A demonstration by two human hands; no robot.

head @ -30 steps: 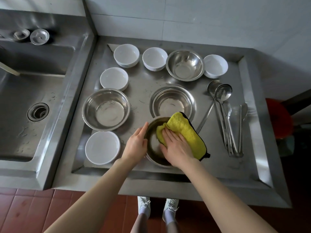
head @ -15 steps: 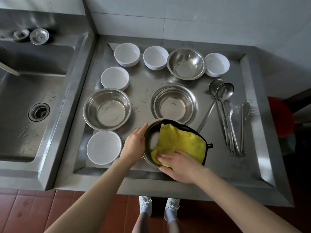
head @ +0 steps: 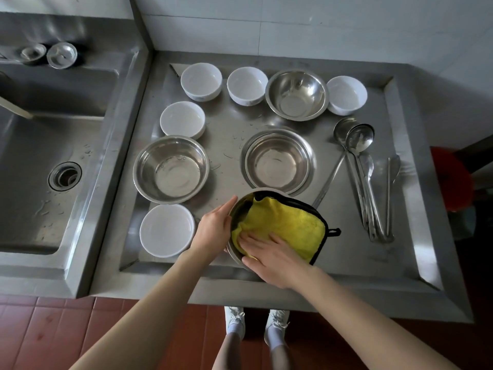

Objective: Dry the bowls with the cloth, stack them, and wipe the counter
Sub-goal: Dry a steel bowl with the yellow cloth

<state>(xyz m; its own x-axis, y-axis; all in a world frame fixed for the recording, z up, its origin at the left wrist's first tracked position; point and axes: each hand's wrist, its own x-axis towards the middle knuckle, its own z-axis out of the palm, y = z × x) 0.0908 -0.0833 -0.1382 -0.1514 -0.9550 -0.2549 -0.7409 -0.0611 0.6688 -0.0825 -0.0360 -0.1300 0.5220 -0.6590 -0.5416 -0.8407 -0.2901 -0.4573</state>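
A steel bowl (head: 236,209) sits tilted at the front of the steel counter (head: 354,263). My left hand (head: 214,229) grips its left rim. A yellow cloth with black edging (head: 288,222) fills the bowl, and my right hand (head: 269,256) presses the cloth against the bowl's near wall. Other steel bowls stand at the left (head: 170,169), the centre (head: 278,162) and the back (head: 296,94). Several white bowls stand about: near left (head: 167,230), mid left (head: 182,120), and along the back (head: 201,80), (head: 247,85), (head: 346,94).
Ladles and spoons (head: 362,166) lie on the counter's right side. A deep sink (head: 40,161) with a drain (head: 64,176) lies to the left; two small metal cups (head: 62,55) stand on its back ledge. Water drops speckle the counter. A red object (head: 450,177) is beyond the right edge.
My right hand swept the cloth from the bowl's middle down to its near wall. The cloth spread out over the bowl. My left hand kept its hold on the rim.
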